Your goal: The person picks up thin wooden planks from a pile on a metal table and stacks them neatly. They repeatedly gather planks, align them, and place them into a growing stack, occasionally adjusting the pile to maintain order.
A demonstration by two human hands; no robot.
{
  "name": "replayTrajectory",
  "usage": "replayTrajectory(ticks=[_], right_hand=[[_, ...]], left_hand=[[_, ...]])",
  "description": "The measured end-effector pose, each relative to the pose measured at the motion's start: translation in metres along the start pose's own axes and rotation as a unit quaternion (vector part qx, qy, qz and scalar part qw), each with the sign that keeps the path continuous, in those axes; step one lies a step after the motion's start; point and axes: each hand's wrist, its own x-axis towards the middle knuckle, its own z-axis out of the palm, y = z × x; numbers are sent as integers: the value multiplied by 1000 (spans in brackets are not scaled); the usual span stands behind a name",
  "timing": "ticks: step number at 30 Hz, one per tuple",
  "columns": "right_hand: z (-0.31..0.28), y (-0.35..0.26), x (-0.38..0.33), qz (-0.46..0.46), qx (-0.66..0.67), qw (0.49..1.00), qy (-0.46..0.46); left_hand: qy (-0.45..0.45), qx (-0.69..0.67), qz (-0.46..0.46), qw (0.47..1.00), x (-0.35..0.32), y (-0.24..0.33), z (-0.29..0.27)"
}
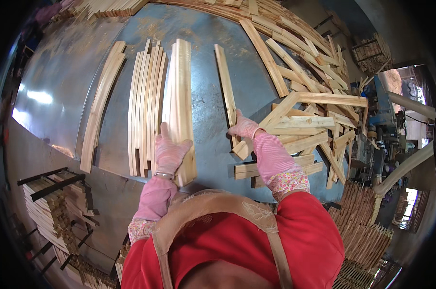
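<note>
Both my hands wear pink gloves. My left hand (172, 153) spans the near part of a stack of pale wooden planks (181, 86), its thumb at the right edge and a finger at the left. To the right, my right hand (246, 127) is closed around the near part of a narrow wooden strip (223, 72), which points away from me. Close left of my left hand lies a row of thin wooden strips (144, 96), side by side. Farther left rests a separate group of long strips (104, 96).
A jumbled heap of wooden pieces (307, 98) covers the right side of the metal table (203, 62). More strips (117, 7) lie at its far left. Stacked wood (49, 212) stands on a rack at lower left, with more stacks (362, 216) at lower right. Machinery (377, 130) stands beyond the heap.
</note>
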Motion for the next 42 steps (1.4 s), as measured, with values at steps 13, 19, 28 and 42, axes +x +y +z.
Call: replayTrajectory(ticks=[13,19,28,42], right_hand=[[124,-112,-31,-226,-92,965,-94],[142,-132,-39,-176,-29,979,-98],[89,38,6,4,-109,907,407],[195,-69,-6,-324,396,850,125]], left_hand=[[215,10,-2,977,73,-121,-77],[144,-4,-43,989,100,-128,-93],[246,79,77,963,84,-153,-79],[42,155,-37,986,-101,-214,25]])
